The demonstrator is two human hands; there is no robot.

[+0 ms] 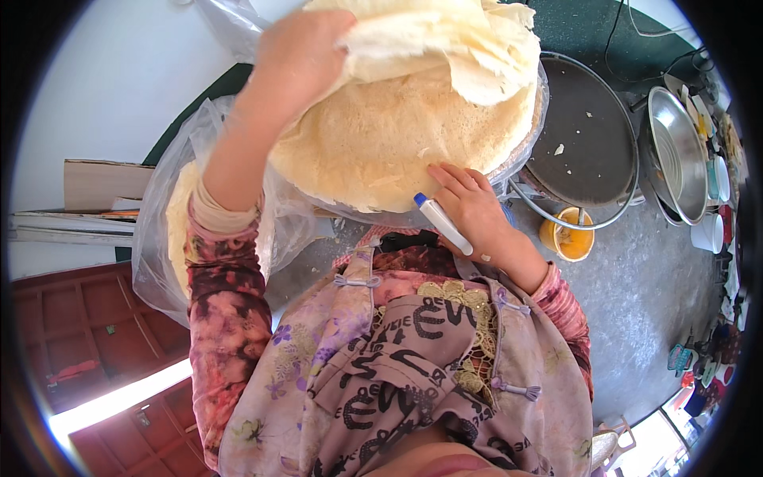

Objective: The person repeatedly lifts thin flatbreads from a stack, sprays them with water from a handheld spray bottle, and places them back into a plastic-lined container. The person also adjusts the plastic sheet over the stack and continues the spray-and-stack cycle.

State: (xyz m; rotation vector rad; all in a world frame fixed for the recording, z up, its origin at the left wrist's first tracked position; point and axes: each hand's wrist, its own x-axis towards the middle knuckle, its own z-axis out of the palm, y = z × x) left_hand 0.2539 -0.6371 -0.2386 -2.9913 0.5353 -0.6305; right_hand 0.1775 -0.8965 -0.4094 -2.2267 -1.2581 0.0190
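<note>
A stack of large, thin round flatbreads (393, 143) lies before me on clear plastic. My left hand (307, 56) is blurred and grips the edge of the top sheet (411, 42), which is lifted and folded back over the far side. The fingers of my right hand (471, 206) rest on the near right edge of the stack. Against the thumb side of that hand is a white piece with a blue tip (441, 223), which looks like a spray-bottle head. Whether the right hand grips it I cannot tell.
Right of the stack stands a round dark griddle (581, 137) with crumbs, ringed by a metal hoop. Below it is a yellow tub (566, 234) holding orange liquid. A steel basin (676, 155) stands farther right. At left, a clear plastic bag (158, 238) holds more pale flatbread.
</note>
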